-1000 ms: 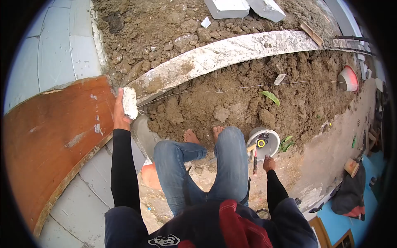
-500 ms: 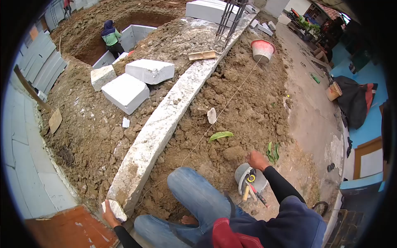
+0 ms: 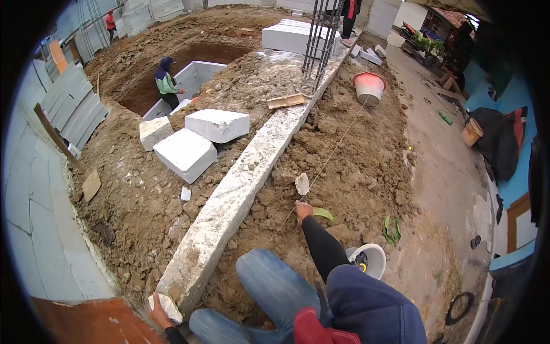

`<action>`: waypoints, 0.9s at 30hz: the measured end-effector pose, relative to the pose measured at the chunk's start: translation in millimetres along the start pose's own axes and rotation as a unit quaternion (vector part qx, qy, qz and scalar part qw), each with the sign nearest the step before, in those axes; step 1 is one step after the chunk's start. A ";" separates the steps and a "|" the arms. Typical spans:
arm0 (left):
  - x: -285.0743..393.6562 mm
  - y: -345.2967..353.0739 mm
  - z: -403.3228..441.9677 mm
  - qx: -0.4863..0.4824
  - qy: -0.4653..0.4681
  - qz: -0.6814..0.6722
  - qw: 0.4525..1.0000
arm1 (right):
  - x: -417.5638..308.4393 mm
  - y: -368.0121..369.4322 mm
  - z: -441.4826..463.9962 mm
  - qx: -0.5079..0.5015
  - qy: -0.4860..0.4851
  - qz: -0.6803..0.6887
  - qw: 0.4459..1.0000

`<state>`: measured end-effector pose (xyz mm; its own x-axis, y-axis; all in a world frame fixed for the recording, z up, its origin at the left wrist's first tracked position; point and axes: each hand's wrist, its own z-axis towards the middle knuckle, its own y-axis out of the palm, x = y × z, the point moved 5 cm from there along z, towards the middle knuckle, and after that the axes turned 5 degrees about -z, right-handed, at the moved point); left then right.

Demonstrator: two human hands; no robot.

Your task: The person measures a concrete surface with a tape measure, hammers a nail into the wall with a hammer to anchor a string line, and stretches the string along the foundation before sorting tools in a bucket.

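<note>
My left hand [image 3: 157, 313] grips a small white chunk of block [image 3: 171, 307] against the near end of the long concrete beam [image 3: 234, 199]. Stretched forward over the soil, my right hand [image 3: 303, 211] is closed on the thin string [image 3: 331, 156], its fingertips partly hidden. That string runs from the red-rimmed bucket [image 3: 369, 87] back toward the beam's near end. Just beyond my right hand lies a broken white piece [image 3: 302, 184], and a green leaf [image 3: 323, 214] is beside it. A pale bucket of tools [image 3: 375, 259] stands by my right side, partly covered by my arm.
White blocks [image 3: 184, 153] lie left of the beam, with a hoe [image 3: 91, 184] farther left. Upright rebar [image 3: 321, 46] rises at the beam's far end, near a standing person [image 3: 348, 22]. Another person [image 3: 166, 83] works in a pit. A brown board [image 3: 94, 321] lies at lower left.
My right hand has moved from above the tool bucket forward and left to the string. My left hand stays on the white chunk. The view has shifted slightly.
</note>
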<state>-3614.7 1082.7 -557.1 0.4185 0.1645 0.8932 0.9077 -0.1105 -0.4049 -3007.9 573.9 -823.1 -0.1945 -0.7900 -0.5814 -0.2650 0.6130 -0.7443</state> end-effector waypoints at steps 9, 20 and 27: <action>18.1 3.5 -12.4 0.014 0.007 0.055 0.998 | -42.6 -44.9 -67.2 0.009 0.203 0.395 0.896; 1.4 0.4 -1.5 0.014 0.032 0.044 0.998 | -78.3 -19.5 -55.6 0.042 0.189 0.391 0.900; 16.7 4.0 -12.7 0.032 0.037 0.052 0.997 | -97.3 -92.6 -144.7 0.077 0.073 0.434 0.895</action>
<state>-3604.5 1072.5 -541.2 0.5097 0.0822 0.8564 0.8603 -0.0594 -0.5063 -3101.2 592.6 -650.1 -0.3879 -0.0020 -0.9217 0.1768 0.9813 -0.0765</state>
